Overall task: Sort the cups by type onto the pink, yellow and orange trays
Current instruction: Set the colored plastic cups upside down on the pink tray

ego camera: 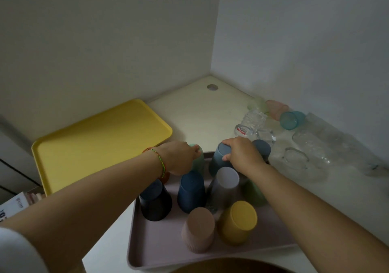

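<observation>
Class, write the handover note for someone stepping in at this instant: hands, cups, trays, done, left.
Left hand: gripping an upturned pale green plastic cup.
Right hand: gripping an upturned slate-blue plastic cup.
Pink tray: holds the opaque plastic cups, all upturned.
Yellow tray: nothing on it.
Left: clear glass cups and tinted translucent cups lie unsorted on the white table. Orange tray not clearly seen.

Head view, downward over table (200, 112)

Upturned cups (191, 190) stand on the near tray (160, 243). A second tray (94, 146) lies behind it to the left. Glasses (294, 157) and tipped cups (291, 120) lie right, by the wall (305, 41).
</observation>
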